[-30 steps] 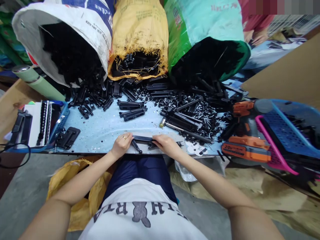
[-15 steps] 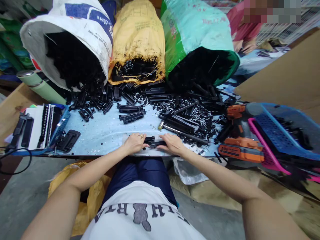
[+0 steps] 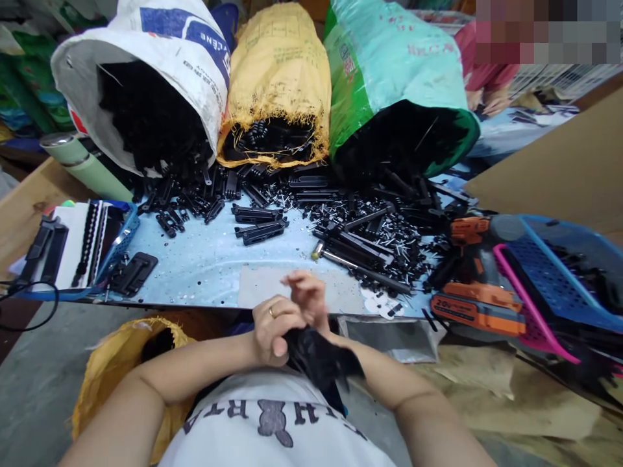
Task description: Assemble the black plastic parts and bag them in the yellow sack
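Close to my chest, just off the table's near edge, my left hand (image 3: 277, 327), with a ring on one finger, is closed on a black plastic part (image 3: 324, 360). The part is smeared by motion, so its exact kind does not show. Right behind it, my right hand (image 3: 311, 298) is raised, its fingers apart and slightly curled, partly covered by the left hand. A pale mat (image 3: 253, 285) lies on the blue table top (image 3: 189, 259) beyond the hands. Two assembled black plastic pieces (image 3: 260, 227) lie further back.
A white sack (image 3: 141, 45), a yellow sack (image 3: 280, 65) and a green sack (image 3: 399, 58) spill black parts. A hammer (image 3: 360, 266) lies by loose screws. An orange drill (image 3: 479, 305) and baskets (image 3: 574, 259) stand right. Another person's hand (image 3: 496, 102) shows at the back.
Both hands have come back from the mat toward my chest, with the black plastic part lifted off it. The right hand has let its fingers open. The view has shifted slightly.
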Available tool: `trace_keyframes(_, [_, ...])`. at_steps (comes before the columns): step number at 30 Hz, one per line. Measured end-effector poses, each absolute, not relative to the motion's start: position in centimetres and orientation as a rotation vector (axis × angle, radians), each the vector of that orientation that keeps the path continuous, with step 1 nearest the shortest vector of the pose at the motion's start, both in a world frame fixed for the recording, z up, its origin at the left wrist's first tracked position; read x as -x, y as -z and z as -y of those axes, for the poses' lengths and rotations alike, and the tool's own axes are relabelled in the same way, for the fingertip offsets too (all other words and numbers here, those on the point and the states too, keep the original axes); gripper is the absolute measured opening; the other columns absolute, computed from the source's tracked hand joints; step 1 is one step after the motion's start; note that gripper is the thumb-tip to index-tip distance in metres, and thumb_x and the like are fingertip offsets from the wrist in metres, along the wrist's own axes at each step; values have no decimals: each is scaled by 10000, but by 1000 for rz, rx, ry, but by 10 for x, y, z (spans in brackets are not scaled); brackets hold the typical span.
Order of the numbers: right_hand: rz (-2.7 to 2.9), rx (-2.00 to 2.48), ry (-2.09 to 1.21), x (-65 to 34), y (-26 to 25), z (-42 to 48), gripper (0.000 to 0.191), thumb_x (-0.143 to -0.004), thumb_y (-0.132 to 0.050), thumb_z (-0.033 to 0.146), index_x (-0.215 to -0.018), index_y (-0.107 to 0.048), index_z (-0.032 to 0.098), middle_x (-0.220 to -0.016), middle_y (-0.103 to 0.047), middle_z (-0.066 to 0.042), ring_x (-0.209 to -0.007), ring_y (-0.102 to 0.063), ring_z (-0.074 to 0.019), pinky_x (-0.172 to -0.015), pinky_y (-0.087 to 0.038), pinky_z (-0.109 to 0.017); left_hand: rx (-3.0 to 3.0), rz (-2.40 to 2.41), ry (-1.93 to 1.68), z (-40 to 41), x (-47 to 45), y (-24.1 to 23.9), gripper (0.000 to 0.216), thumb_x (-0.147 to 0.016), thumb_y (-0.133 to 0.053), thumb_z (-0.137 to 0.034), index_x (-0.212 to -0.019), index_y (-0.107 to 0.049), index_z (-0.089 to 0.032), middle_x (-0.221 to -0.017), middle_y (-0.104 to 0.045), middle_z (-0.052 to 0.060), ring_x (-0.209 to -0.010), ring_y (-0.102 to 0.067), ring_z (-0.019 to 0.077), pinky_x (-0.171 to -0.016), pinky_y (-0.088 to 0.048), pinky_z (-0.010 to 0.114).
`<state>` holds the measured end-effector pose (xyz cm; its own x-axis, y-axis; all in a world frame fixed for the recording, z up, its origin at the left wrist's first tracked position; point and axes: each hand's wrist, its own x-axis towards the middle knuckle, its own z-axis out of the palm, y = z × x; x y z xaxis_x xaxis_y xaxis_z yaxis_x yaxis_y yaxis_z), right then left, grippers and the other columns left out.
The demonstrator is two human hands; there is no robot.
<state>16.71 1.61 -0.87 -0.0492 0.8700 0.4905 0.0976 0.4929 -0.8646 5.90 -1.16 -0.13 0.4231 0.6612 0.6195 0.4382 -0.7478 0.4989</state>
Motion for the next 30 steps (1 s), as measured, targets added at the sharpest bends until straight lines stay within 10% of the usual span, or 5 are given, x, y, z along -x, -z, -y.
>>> trace_keyframes(5, [1922,1018,-457,-170,26,-118,370,-933,-253,442,-1129,-470,216,-1265,-467,-134,-1188,-435,-247,-969,-368,-430,-2697,-1260,-1158,-43,-41,31,765,-799,-185,-746,-1152,-616,-223,-964,-657,123,-959,-591,235,-794,-455,341])
trace_keyframes(14, [2617,1706,246,-230,-9,-293,218,-825,-514,167,-1003,-626,108,-1321,-449,-180,-1179,-382,-321,-894,-348,-429,-2622,-1805,-344,-143,-15,40,403,-908,-444,-403,-1254,-517,-209,-1132,-602,120,-1095,-475,284,-900,-342,456])
trace_keyframes(18, [2444,1365,64,-220,-21,-274,159,-808,-547,192,-949,-588,130,-1218,-543,-155,-1110,-473,-279,-910,-370,-419,-2297,-2238,-575,-175,27,31,409,-926,-383,-379,-1246,-491,-148,-1192,-558,153,-1128,-442,298,-919,-334,446])
trace_keyframes(24, [1964,718,-798,-193,-6,-154,636,-744,-663,325,-1264,-307,243,-982,-614,-41,-866,-610,-162,-805,-482,-338,-2022,-2434,-395,-224,89,34,306,-882,-336,-146,-1069,-574,-99,-1205,-523,189,-1153,-424,305,-934,-345,431])
trace_keyframes(30, [2254,908,-707,-241,35,-85,216,-812,-587,289,-1003,-559,191,-983,-626,-82,-935,-601,-185,-842,-488,-354,-1886,-2401,-531,-214,90,36,350,-884,-245,-85,-1103,-514,-46,-1142,-562,229,-1131,-490,293,-938,-366,426])
